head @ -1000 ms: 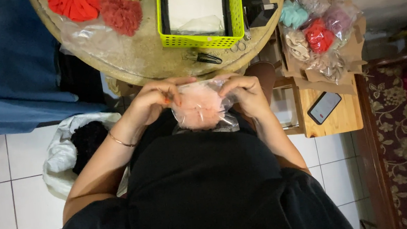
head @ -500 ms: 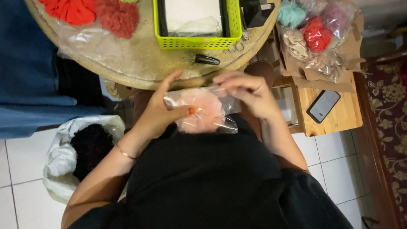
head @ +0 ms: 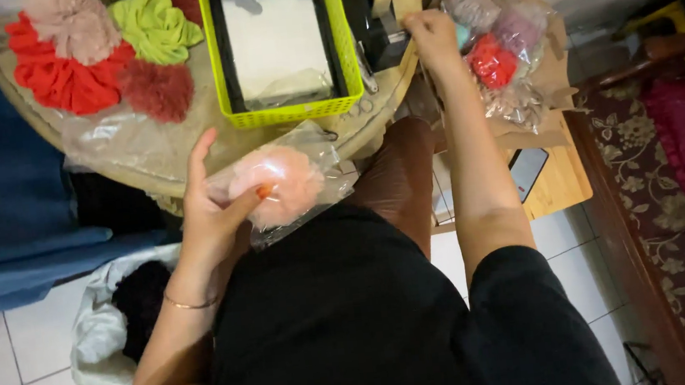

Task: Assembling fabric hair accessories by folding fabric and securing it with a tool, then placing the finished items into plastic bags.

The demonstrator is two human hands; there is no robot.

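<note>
Right hand [head: 430, 32] left the 1 bagged scrunchie [head: 279, 182] — left hand [head: 211, 205] grip clamped; right's unclear.

- A clear plastic bag [head: 288, 191] with a peach fluffy scrunchie inside, pinched in the left hand [head: 214, 209] at the table edge.
- A heap of clear bags [head: 500, 43] holding red, pink and teal scrunchies, just right of the right hand [head: 430, 33].
- A stack of flat clear bags [head: 276, 40] inside the yellow-green basket [head: 293, 112].
- A dark phone screen [head: 529, 173] on the wooden shelf, unlit.
</note>
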